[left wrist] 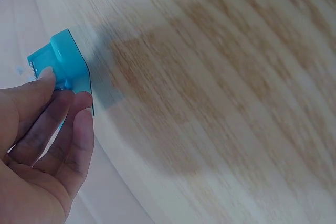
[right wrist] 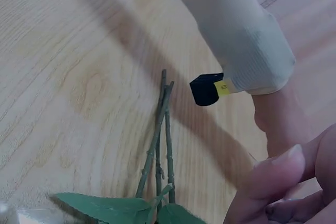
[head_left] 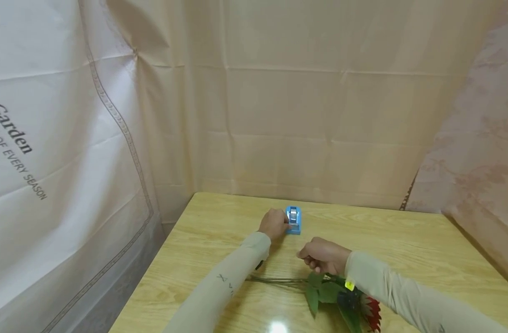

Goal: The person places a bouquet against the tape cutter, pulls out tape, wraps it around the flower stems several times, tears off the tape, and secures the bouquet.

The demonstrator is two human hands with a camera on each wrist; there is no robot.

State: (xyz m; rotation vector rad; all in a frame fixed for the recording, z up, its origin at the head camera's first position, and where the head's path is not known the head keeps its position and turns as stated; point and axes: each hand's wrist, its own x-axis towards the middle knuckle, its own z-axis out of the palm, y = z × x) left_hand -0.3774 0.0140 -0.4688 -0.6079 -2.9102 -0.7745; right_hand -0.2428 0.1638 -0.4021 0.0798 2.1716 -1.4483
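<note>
My left hand point(head_left: 273, 223) grips a small blue tape dispenser point(head_left: 294, 227) near the back of the table. In the left wrist view the thumb lies by the serrated cutter of the dispenser point(left wrist: 65, 56), with fingers along its side. To the right and nearer, my right hand point(head_left: 325, 255) is curled, thumb and forefinger pinched together. A faint thin edge, like clear tape, shows by the thumb tip in the right wrist view. Below this hand lie artificial flowers with green leaves point(head_left: 329, 292) and a red bloom point(head_left: 372, 314). Their bare stems point(right wrist: 157, 145) point left.
The wooden table point(head_left: 403, 249) runs back to a beige cloth wall point(head_left: 278, 115). A printed white cloth point(head_left: 62, 138) hangs at the left. The left wrist carries a small black device point(right wrist: 205, 89) with a yellow tag.
</note>
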